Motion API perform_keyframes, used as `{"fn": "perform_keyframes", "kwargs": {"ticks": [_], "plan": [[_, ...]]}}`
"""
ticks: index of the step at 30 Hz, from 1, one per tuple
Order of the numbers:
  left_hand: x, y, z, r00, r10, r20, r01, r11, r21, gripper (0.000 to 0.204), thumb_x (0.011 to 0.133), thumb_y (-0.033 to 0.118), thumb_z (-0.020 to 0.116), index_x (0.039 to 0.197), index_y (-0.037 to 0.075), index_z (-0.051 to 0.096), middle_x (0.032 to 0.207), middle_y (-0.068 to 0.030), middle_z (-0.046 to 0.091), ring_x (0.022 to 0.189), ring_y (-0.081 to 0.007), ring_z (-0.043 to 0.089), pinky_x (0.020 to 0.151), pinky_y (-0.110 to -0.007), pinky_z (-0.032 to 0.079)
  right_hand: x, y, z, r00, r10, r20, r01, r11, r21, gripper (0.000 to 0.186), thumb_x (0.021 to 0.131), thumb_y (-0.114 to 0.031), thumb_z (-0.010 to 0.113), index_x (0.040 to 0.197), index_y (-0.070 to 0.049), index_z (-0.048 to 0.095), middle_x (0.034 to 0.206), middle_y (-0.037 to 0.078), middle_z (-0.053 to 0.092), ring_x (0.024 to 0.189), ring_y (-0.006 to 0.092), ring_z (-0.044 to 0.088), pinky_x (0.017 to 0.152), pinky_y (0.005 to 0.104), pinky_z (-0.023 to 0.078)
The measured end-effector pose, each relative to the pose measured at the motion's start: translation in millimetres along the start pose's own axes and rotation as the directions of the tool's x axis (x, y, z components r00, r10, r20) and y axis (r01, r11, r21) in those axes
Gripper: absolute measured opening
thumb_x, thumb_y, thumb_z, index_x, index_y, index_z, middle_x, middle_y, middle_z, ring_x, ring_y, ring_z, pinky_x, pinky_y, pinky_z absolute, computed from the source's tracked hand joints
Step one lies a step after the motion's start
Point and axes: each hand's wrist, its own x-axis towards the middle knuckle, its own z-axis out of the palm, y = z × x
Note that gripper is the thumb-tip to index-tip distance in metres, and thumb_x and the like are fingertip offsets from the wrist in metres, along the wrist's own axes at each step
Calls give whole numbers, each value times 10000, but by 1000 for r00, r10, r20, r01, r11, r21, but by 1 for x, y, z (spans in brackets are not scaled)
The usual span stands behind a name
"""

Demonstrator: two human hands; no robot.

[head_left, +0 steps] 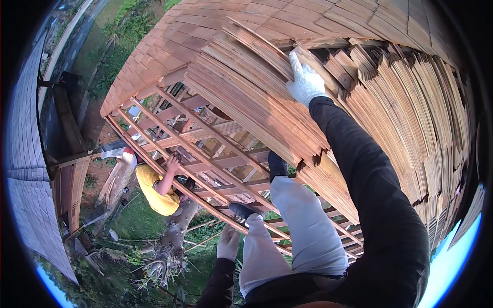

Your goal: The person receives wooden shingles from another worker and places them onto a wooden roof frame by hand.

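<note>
White-gloved, my right hand [306, 82] reaches up to the right end of a few loose wooden shingles [259, 45] on top of a long stack. One digit stretches along the wood while the others curl at its edge. The stack of shingles [246, 97] lies sloping on the roof frame. Low beside my left knee, my gloved left hand [227, 244] has its fingers bent inward, close to the outer wooden batten [203, 204]. Whatever that hand holds, if anything, is hidden. My feet stand among the battens, one dark shoe [245, 210] near the outer edge.
More shingle bundles [411, 118] fill the right side. Finished shingle roofing [205, 25] runs across the top. Open gaps between battens drop to the ground. A person in a yellow shirt [154, 187] is below at the left edge, a hand on the frame. A neighbouring roof [28, 179] rises far left.
</note>
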Motion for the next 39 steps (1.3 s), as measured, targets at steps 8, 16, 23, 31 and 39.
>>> {"fn": "perform_keyframes", "kwargs": {"ticks": [8, 16, 23, 31, 39], "plan": [[12, 7, 9, 999, -43, -12, 40, 981, -190, 618, 1004, 95, 637, 1530, -87, 369, 1130, -79, 646, 986, -115, 599, 859, -254, 503, -44, -14, 6, 976, -66, -207, 41, 992, -119, 846, 837, -424, 780, 1538, -114, 423, 1425, 249, 505, 1278, 428, 497, 1095, 579, 381], [15, 3, 6, 991, -131, -30, 130, 990, -52, 596, 989, 111, 633, 1521, -55, 420, 941, 0, 606, 789, -68, 531, 688, -241, 452, -76, 31, -6, 992, -2, -125, -20, 985, -171, 893, 854, -473, 767, 1531, -15, 406, 1173, 191, 616, 1055, 370, 623, 933, 518, 485], [24, -11, -10, 981, -194, -32, 194, 981, 16, 589, 952, 186, 655, 1481, -19, 496, 878, 19, 595, 730, -68, 518, 642, -239, 426, -64, 38, -10, 936, 292, 194, -279, 956, -93, 723, 884, -329, 725, 1476, -36, 431, 1309, 243, 629, 1234, 413, 612, 1008, 498, 497], [18, 7, -18, 973, -213, -93, 211, 977, -32, 537, 960, 187, 668, 1450, 15, 531, 959, 2, 621, 791, -69, 581, 676, -238, 442, -42, 43, -36, 954, 158, 255, -122, 981, -152, 633, 868, -274, 723, 1381, 8, 481, 1187, 246, 687, 1099, 384, 691, 934, 489, 534], [14, -7, -26, 971, -227, -80, 228, 974, -4, 600, 958, 222, 666, 1491, 6, 492, 1026, -12, 642, 826, -99, 626, 691, -261, 467, -82, 49, -6, 990, -14, -141, -15, 979, -201, 802, 866, -280, 730, 1558, -48, 397, 1212, 220, 611, 1130, 374, 628, 964, 525, 487]]}}
